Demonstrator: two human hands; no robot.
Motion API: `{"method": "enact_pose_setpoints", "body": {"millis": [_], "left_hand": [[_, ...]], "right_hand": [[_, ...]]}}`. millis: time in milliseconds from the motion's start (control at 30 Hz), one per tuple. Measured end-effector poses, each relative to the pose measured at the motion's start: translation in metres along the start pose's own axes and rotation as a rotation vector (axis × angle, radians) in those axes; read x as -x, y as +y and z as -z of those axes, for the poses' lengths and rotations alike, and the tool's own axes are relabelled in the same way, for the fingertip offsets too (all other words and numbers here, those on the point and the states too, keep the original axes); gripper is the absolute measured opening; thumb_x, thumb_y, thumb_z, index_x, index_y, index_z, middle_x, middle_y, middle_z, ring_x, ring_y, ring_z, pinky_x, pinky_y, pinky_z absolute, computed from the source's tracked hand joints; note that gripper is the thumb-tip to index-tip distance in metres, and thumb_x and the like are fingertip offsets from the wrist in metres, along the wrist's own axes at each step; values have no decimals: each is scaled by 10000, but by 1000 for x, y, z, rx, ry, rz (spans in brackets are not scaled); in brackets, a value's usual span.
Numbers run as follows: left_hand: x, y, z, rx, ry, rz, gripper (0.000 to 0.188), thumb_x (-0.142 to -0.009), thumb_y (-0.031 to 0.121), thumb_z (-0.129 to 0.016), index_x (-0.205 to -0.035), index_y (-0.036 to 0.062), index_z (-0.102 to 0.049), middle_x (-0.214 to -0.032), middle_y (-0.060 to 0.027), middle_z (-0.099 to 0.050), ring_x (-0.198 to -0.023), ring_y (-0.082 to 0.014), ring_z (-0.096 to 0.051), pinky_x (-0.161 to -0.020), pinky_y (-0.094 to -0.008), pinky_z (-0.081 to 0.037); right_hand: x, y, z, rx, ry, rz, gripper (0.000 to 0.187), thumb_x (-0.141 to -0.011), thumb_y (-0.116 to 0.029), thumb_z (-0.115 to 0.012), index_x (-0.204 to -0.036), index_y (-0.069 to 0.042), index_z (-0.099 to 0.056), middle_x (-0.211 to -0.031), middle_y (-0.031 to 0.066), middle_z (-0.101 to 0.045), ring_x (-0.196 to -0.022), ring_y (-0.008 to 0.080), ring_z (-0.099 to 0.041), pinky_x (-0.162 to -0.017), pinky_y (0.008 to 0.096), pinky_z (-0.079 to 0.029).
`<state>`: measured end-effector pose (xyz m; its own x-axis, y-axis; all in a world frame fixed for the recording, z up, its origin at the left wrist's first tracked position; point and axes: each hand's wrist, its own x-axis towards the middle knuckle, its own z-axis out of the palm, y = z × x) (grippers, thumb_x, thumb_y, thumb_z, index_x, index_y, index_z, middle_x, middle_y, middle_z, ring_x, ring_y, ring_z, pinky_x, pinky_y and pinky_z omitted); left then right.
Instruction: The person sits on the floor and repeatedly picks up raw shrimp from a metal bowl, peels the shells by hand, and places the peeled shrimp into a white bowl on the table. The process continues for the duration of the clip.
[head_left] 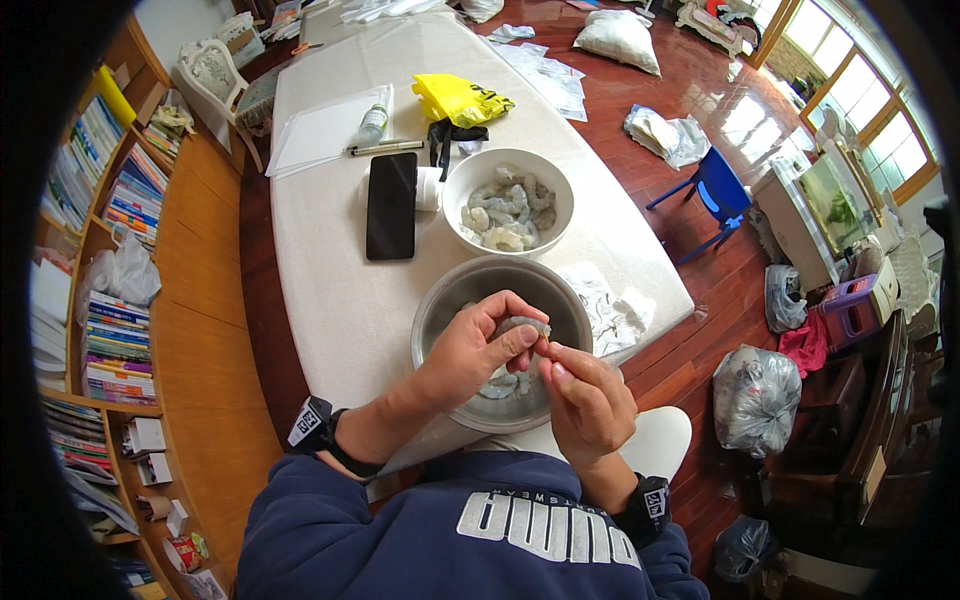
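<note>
Over a steel bowl, my left hand pinches a grey raw shrimp between thumb and fingers. My right hand is closed in a pinch right at the shrimp's end; a tiny yellowish thing shows at its fingertips, too small to name. Beneath both hands lie more shrimp in the steel bowl, partly hidden. Just beyond stands a white bowl heaped with greyish shrimp that look peeled.
A black phone leans on a white roll left of the white bowl. Behind are a yellow plastic bag, a small bottle and paper sheets. Crumpled tissues lie right of the steel bowl. A bookshelf flanks the table.
</note>
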<state>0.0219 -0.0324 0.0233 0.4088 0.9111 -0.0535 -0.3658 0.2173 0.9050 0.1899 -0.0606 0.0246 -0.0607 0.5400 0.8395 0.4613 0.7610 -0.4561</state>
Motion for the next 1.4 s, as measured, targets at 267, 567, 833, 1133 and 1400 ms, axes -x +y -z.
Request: {"method": "enact_pose_setpoints", "body": {"millis": [267, 567, 833, 1133, 1400], "left_hand": [[7, -3, -8, -224, 68, -110, 179, -1034, 157, -584, -1162, 32, -577, -926, -10, -612, -798, -36, -561, -712, -196, -477], [10, 3, -16, -723, 166, -310, 183, -1034, 180, -537, -1070, 6, -582, -819, -132, -639, -726, -202, -642, -654, -325, -483], [11, 7, -17, -732, 179, -246, 191, -1046, 188, -526, -1068, 4, -574, -861, -95, -636, -769, -136, -599, -676, -287, -466], [12, 2, -12, -579, 131, -312, 234, -1064, 205, -491, -1163, -5, -522, -935, -123, -607, -765, -148, -569, -709, -292, -462], [13, 6, -12, -710, 68, -378, 197, -1040, 119, -506, -1191, -3, -535, -1068, -144, -626, -944, -200, -623, -836, -312, -489]], "right_hand": [[2, 1, 0, 138, -72, 106, 168, -784, 64, -794, -879, 19, -662, -936, 171, -733, -815, 288, -751, -672, 321, -608], [5, 7, -2, 191, -89, 215, 127, -794, 44, -764, -895, 59, -689, -996, 196, -719, -857, 295, -743, -677, 311, -602], [1, 8, 0, 152, -39, 155, 154, -783, 42, -800, -882, 27, -682, -950, 170, -725, -815, 282, -742, -645, 307, -601], [1, 7, -1, 86, 9, 88, 179, -775, 66, -799, -869, 18, -655, -944, 181, -726, -801, 288, -739, -667, 312, -602], [0, 10, -4, -262, -11, -431, 197, -820, 58, -766, -976, 23, -650, -955, 148, -713, -802, 193, -717, -704, 270, -571]]}}
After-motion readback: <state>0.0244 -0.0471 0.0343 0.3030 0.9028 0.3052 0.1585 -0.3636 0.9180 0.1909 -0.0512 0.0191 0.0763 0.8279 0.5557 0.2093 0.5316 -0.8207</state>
